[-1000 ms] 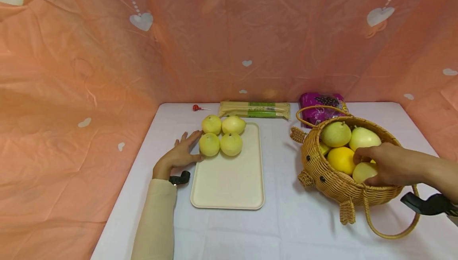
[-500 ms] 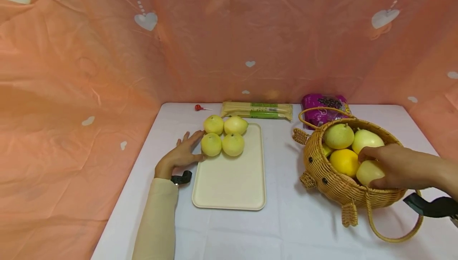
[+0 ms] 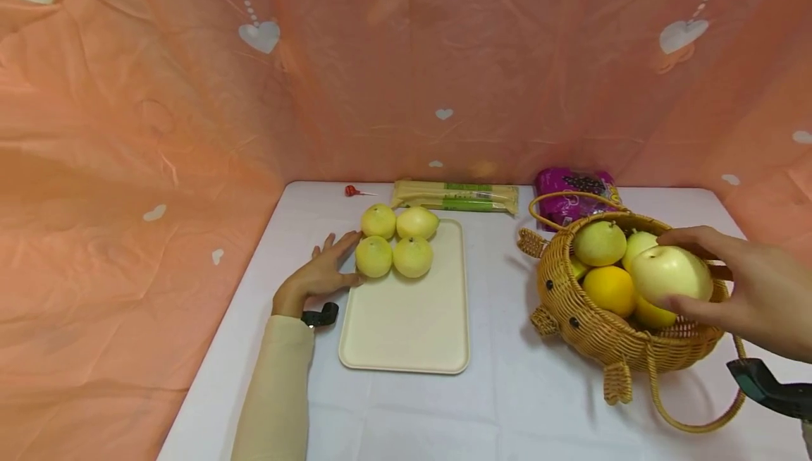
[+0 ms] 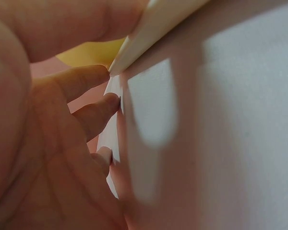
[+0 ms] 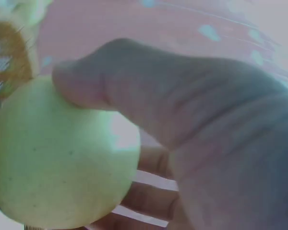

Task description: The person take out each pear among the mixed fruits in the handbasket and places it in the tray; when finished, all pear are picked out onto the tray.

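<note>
In the head view my right hand point(image 3: 755, 288) grips a pale yellow-green pear point(image 3: 671, 274) over the wicker basket point(image 3: 586, 330). The right wrist view shows the thumb across the top of this pear point(image 5: 62, 158) and the fingers behind it. Inside the basket lie an orange-yellow fruit point(image 3: 609, 291) and more pears point(image 3: 599, 243). My left hand point(image 3: 320, 271) rests at the left edge of a cream tray point(image 3: 406, 327), beside several pears point(image 3: 412, 257) grouped at its far end. Up close, in the left wrist view, fingertips touch the tray's rim point(image 4: 153, 33).
Behind the tray lie a red lollipop point(image 3: 352, 191) and a long green-and-beige packet point(image 3: 457, 196). A purple bag point(image 3: 571, 186) stands behind the basket. One basket handle point(image 3: 691, 426) droops onto the white tabletop point(image 3: 495, 390). Peach cloth point(image 3: 380, 59) hangs around the table.
My right hand has lifted the pear up from the basket's near right part, uncovering a yellow fruit beneath. The left hand stays at the tray.
</note>
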